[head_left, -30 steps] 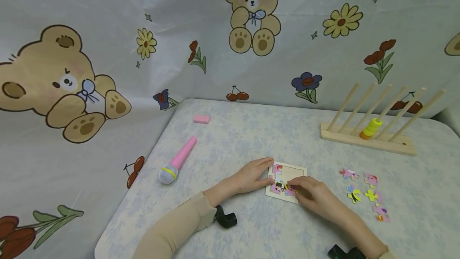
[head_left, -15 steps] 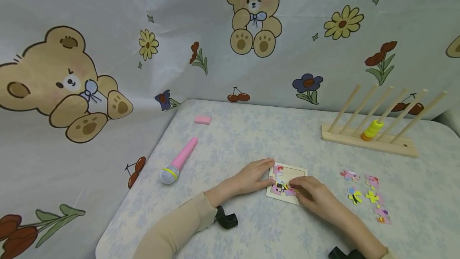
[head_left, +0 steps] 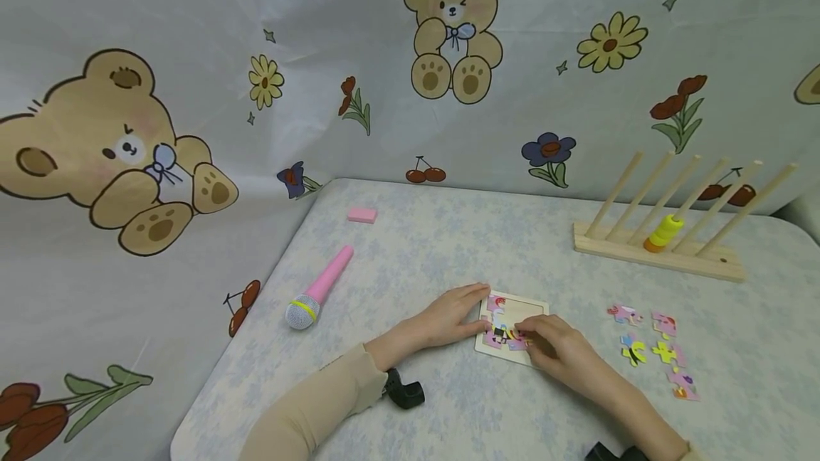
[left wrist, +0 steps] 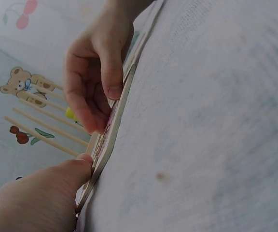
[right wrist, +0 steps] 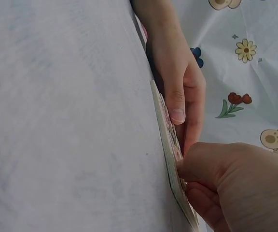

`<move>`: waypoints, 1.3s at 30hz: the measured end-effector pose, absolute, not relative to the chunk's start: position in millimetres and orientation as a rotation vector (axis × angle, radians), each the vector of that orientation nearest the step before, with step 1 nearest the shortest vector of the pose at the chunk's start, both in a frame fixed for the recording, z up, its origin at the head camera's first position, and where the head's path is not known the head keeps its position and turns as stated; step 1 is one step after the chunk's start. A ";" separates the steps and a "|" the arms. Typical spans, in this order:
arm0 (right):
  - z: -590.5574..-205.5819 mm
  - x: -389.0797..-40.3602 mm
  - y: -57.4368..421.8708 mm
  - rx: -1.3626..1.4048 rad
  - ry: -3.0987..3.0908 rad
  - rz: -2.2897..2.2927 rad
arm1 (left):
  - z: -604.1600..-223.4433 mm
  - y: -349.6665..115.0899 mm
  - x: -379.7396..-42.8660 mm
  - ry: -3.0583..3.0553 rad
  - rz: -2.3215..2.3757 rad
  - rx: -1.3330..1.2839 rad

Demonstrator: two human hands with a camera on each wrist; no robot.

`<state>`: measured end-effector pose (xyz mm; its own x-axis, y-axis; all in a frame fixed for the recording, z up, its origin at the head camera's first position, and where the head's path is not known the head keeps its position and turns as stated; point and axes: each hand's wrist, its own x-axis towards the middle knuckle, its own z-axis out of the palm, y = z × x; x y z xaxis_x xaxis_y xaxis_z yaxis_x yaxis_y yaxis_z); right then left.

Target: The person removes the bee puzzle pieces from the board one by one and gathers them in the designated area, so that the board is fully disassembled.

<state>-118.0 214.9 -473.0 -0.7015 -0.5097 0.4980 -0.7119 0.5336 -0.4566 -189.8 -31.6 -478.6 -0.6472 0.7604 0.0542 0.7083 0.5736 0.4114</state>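
A small square jigsaw board with a pale wooden frame lies on the table, partly filled with pink and yellow pieces. My left hand rests along its left side, fingers stretched out at the far corner and thumb on the frame's near left part. Over the board's near right part, my right hand has its fingers curled down at a puzzle piece in the bottom row. Its fingertips hide much of that piece. In the left wrist view, the right thumb and index finger come down at the board's face.
Several loose jigsaw pieces lie right of the board. A wooden peg stand with yellow and orange rings stands at the back right. A pink toy microphone and a pink block lie on the left.
The head view has shifted very slightly. Both hands stay in the same places on the board, with no visible change in the pieces.
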 end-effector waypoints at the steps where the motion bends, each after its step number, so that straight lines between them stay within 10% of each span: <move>1: -473.7 -118.0 215.0 1.016 -2.471 0.946 | -479.0 -31.5 -189.6 2.670 0.613 1.249; 39: -447.7 -65.1 318.9 0.575 -2.566 0.746 | -478.8 -32.2 -191.4 2.662 0.612 1.244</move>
